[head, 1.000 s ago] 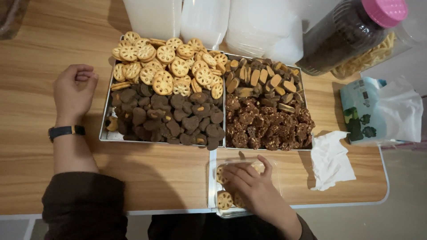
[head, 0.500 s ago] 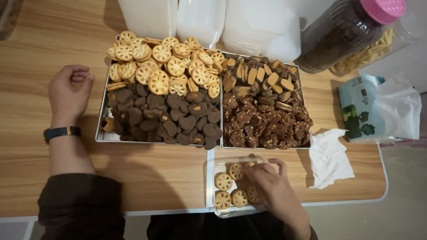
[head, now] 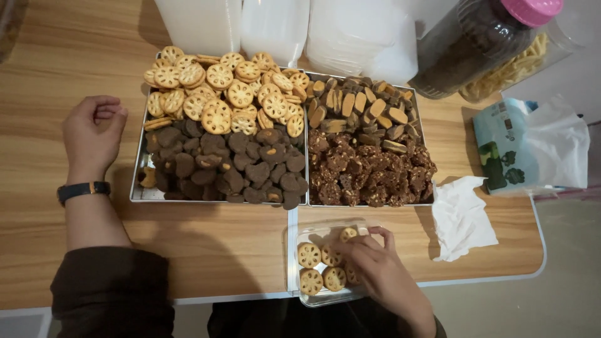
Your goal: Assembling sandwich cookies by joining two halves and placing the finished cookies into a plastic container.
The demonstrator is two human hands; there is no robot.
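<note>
- Two hands: right hand (head: pixel 375 266) pinching a lotus-shaped cookie (head: pixel 348 234) into the clear box (head: pixel 300 235); packing looks underway.
- Left hand (head: pixel 92 134) loosely curled, empty, on worktop (head: pixel 62 75).

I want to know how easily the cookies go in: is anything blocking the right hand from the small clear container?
Nothing visible does. The right hand is already inside the open clear container, fingers on the round lattice cookies; no lid covers it.

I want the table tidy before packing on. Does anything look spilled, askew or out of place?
Little stands out. A crumpled tissue lies loose by the right tray, and one pale cookie sits among the dark ones at the left tray's edge. No spills show.
</note>
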